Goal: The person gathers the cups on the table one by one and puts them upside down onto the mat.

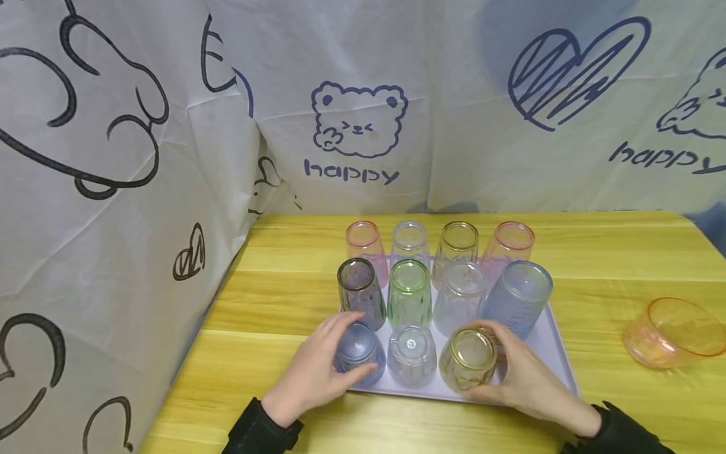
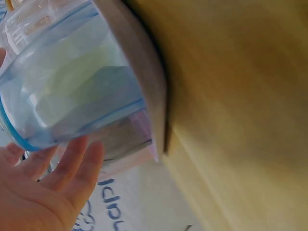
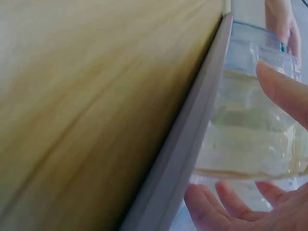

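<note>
Glass cups stand upside down in rows on a pale lavender tray [image 1: 558, 343]. My left hand [image 1: 314, 369] curves round a blue glass [image 1: 360, 345] at the tray's near left corner, thumb in front and fingers behind. In the left wrist view its fingers [image 2: 86, 163] lie along that glass. My right hand [image 1: 518, 372] has thumb and fingers round an amber glass [image 1: 469, 358] in the near row. The right wrist view shows the thumb [image 3: 281, 89] against its wall. A clear glass [image 1: 412, 356] stands between the two hands.
Behind are a dark grey glass [image 1: 362, 293], a green glass [image 1: 409, 296], a clear one [image 1: 460, 299] and a larger blue one [image 1: 518, 299]. Pink, clear and brown glasses fill the far row. An orange glass [image 1: 669, 334] lies on the wooden table [image 1: 272, 284], right of the tray.
</note>
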`<state>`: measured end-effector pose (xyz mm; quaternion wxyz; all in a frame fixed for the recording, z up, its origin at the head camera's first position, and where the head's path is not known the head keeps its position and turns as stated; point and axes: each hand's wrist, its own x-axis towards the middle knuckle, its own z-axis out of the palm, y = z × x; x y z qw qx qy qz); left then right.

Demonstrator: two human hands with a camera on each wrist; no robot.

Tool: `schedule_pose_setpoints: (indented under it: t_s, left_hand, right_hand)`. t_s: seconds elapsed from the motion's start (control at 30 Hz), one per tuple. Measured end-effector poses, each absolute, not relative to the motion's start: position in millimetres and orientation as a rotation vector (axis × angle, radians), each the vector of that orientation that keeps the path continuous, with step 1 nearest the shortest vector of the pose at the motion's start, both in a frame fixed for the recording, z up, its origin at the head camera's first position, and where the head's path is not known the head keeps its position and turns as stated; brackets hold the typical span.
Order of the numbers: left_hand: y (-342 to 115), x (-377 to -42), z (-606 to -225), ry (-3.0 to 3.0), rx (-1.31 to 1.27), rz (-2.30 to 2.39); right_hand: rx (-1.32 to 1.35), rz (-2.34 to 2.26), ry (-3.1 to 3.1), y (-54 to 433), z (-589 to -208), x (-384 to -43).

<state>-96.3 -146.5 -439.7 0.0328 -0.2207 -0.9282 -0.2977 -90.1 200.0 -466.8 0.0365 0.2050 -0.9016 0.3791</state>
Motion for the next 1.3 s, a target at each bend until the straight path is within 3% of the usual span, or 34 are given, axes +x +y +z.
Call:
schedule_pose_setpoints:
  t_s: [0.2,1.3]
  left_hand:
    - [-154,-95,-445,-2.934,-0.529,-1.064]
    - [-158,-95,-445,-2.92,-0.604,-0.961]
  right_hand:
    - [0.663,1.292,-2.765,208,-467,-89]
    - [0.756,1.318,-2.776,213,-463,-92]
